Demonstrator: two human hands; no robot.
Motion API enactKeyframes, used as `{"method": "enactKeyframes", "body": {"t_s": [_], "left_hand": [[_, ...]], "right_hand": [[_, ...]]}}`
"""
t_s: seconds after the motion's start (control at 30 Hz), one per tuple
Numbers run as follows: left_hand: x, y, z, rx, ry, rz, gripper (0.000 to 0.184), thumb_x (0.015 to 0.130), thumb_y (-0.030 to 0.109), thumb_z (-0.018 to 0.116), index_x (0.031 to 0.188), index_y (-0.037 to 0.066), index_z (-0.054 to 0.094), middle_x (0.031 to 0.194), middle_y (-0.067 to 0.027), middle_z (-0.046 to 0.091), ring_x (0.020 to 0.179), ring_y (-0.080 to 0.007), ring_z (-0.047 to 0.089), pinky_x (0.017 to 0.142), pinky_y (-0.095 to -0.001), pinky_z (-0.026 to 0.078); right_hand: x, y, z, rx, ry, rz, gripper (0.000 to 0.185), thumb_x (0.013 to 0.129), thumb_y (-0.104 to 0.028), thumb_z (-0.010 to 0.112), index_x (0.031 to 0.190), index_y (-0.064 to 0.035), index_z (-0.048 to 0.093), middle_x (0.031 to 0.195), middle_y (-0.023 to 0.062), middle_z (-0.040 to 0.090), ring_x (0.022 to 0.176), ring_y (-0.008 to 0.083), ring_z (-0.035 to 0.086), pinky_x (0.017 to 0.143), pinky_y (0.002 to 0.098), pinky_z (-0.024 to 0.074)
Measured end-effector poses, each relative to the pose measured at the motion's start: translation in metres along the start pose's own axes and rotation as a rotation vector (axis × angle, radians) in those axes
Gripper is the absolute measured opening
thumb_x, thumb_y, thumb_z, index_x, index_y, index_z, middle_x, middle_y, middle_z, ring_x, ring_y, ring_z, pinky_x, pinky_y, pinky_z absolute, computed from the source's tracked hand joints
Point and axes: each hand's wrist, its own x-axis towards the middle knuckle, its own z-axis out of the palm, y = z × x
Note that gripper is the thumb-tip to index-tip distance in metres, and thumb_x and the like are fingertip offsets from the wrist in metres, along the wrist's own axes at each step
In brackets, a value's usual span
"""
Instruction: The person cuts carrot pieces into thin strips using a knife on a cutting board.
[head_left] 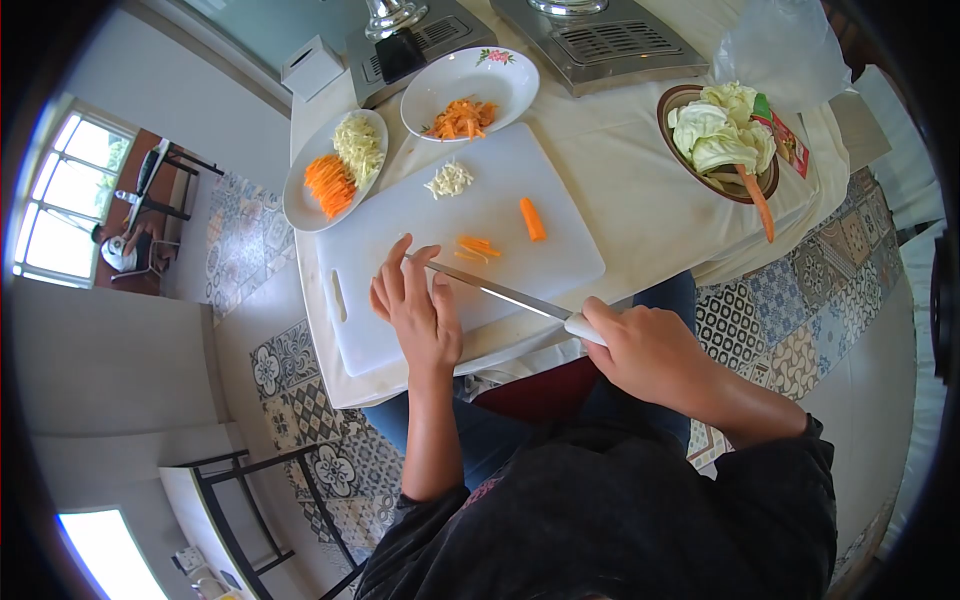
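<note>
My right hand [650,355] grips the white handle of a kitchen knife [510,293]. The blade points left across the white cutting board [560,265], its tip beside the fingers of my left hand [415,315]. That hand has its fingers apart over the board and appears to hold nothing; whether a finger touches the blade, I cannot tell. Just beyond the blade lie a few thin carrot strips [476,248]. A short piece of carrot [531,219] rests to their right. Farther back on the board sits a small pile of chopped white vegetable [449,179].
An oval plate [297,215] carries shredded carrot [328,186] and pale green shreds [357,147]. Behind the board, a floral bowl [515,80] contains carrot peelings [462,119]. At right, cabbage leaves [715,140] and a carrot [757,203] fill a brown-rimmed bowl [668,98]. Two metal stoves [625,45] stand behind.
</note>
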Motion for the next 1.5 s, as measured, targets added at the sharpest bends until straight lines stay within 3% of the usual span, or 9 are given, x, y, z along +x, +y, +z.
{"method": "enactKeyframes", "body": {"t_s": [0.1, 0.27, 0.4, 0.6, 0.8, 1.0, 1.1, 1.4, 1.5], "left_hand": [[-0.004, -0.002, -0.001, 0.043, 0.124, 0.000, 0.034, 0.097, 0.029, 0.046, 0.120, 0.010, 0.063, 0.135, -0.0116, 0.055, 0.124, -0.0308, 0.047, 0.111, -0.0451, 0.022], [-0.005, 0.013, 0.005, 0.056, -0.140, 0.112, 0.039, 0.083, 0.007, 0.059, 0.120, 0.012, 0.066, 0.123, -0.0047, 0.062, 0.120, -0.0274, 0.049, 0.111, -0.0437, 0.024], [-0.008, 0.012, 0.014, 0.068, -0.198, 0.122, 0.031, 0.089, 0.016, 0.060, 0.120, 0.015, 0.067, 0.126, -0.0003, 0.060, 0.122, -0.0273, 0.049, 0.114, -0.0504, 0.018], [-0.010, 0.010, 0.019, 0.097, -0.202, 0.133, 0.029, 0.092, 0.020, 0.061, 0.120, 0.016, 0.068, 0.127, 0.0002, 0.062, 0.123, -0.0273, 0.049, 0.114, -0.0509, 0.017], [-0.011, 0.011, 0.015, 0.129, -0.126, 0.126, 0.024, 0.087, 0.011, 0.066, 0.110, 0.014, 0.072, 0.122, 0.0006, 0.066, 0.119, -0.0257, 0.052, 0.112, -0.0460, 0.023], [-0.010, 0.006, 0.012, 0.025, -0.085, 0.021, 0.027, 0.088, 0.015, 0.064, 0.115, 0.017, 0.069, 0.123, -0.0016, 0.064, 0.122, -0.0259, 0.051, 0.112, -0.0510, 0.019], [-0.004, 0.011, 0.011, 0.081, -0.097, 0.074, 0.031, 0.088, 0.012, 0.063, 0.118, 0.016, 0.069, 0.128, -0.0051, 0.061, 0.120, -0.0262, 0.050, 0.111, -0.0454, 0.024], [-0.005, 0.006, 0.023, 0.154, -0.153, 0.059, 0.030, 0.090, 0.017, 0.061, 0.119, 0.018, 0.068, 0.138, -0.0060, 0.053, 0.128, -0.0311, 0.046, 0.113, -0.0533, 0.018], [-0.004, 0.011, 0.019, 0.155, -0.105, 0.044, 0.026, 0.091, 0.016, 0.061, 0.115, 0.016, 0.070, 0.137, -0.0059, 0.055, 0.125, -0.0284, 0.046, 0.112, -0.0457, 0.022]], "right_hand": [[-0.007, 0.013, -0.007, 0.101, -0.051, 0.064, 0.021, 0.092, -0.020, 0.061, 0.097, -0.0018, 0.051, 0.065, 0.0185, 0.062, 0.064, 0.0417, 0.064, 0.057, 0.0522, 0.0497], [-0.008, 0.026, -0.020, 0.122, -0.098, 0.184, 0.023, 0.093, -0.023, 0.060, 0.097, -0.0021, 0.052, 0.075, 0.0213, 0.066, 0.076, 0.0445, 0.065, 0.067, 0.0549, 0.0498], [-0.007, 0.031, -0.021, 0.148, -0.097, 0.215, 0.024, 0.093, -0.024, 0.060, 0.099, -0.0022, 0.053, 0.077, 0.0218, 0.067, 0.078, 0.0449, 0.065, 0.069, 0.0553, 0.0492], [0.002, 0.032, -0.020, 0.256, -0.101, 0.184, 0.025, 0.094, -0.024, 0.060, 0.101, -0.0005, 0.055, 0.081, 0.0229, 0.067, 0.078, 0.0447, 0.065, 0.070, 0.0524, 0.0493], [0.019, 0.031, -0.011, 0.332, -0.117, 0.187, 0.027, 0.095, -0.025, 0.060, 0.100, 0.0011, 0.056, 0.080, 0.0228, 0.067, 0.076, 0.0437, 0.065, 0.069, 0.0503, 0.0494], [0.032, 0.028, -0.004, 0.328, -0.130, 0.152, 0.029, 0.094, -0.026, 0.060, 0.103, 0.0016, 0.056, 0.079, 0.0234, 0.066, 0.076, 0.0437, 0.065, 0.068, 0.0510, 0.0490], [0.035, 0.027, -0.003, 0.327, -0.128, 0.149, 0.029, 0.094, -0.026, 0.060, 0.103, 0.0021, 0.056, 0.080, 0.0239, 0.066, 0.077, 0.0439, 0.065, 0.069, 0.0511, 0.0488], [0.036, 0.024, -0.008, 0.384, -0.160, 0.165, 0.029, 0.095, -0.025, 0.060, 0.103, 0.0023, 0.056, 0.079, 0.0237, 0.066, 0.075, 0.0437, 0.064, 0.067, 0.0495, 0.0484], [0.034, 0.025, -0.010, 0.415, -0.156, 0.161, 0.028, 0.095, -0.025, 0.061, 0.102, 0.0019, 0.056, 0.077, 0.0234, 0.066, 0.073, 0.0433, 0.064, 0.066, 0.0493, 0.0480]]}}
